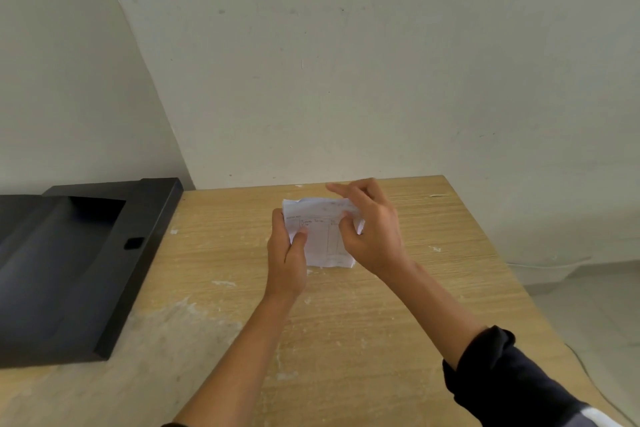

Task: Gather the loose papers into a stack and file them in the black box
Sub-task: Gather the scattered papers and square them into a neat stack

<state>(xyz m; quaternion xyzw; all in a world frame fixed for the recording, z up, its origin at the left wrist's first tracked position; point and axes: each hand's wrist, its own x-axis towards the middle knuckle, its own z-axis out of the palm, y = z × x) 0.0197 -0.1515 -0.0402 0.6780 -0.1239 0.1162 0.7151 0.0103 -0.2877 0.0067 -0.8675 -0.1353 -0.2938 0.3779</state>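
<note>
A small bundle of white papers (320, 236) with faint ruled lines and handwriting stands tilted on the wooden table (381, 322), its lower edge touching the top. My left hand (287, 253) grips the bundle's left edge, thumb on the front. At the right edge my right hand (372, 229) pinches the sheets, index finger stretched over the top. The black box (79, 270) lies open at the left side of the table, well apart from the papers. I cannot tell how many sheets are in the bundle.
A pale wall rises directly behind the table. The table's right edge drops to a light floor (588, 305), where a thin cable runs. White scuff marks dot the tabletop around my hands.
</note>
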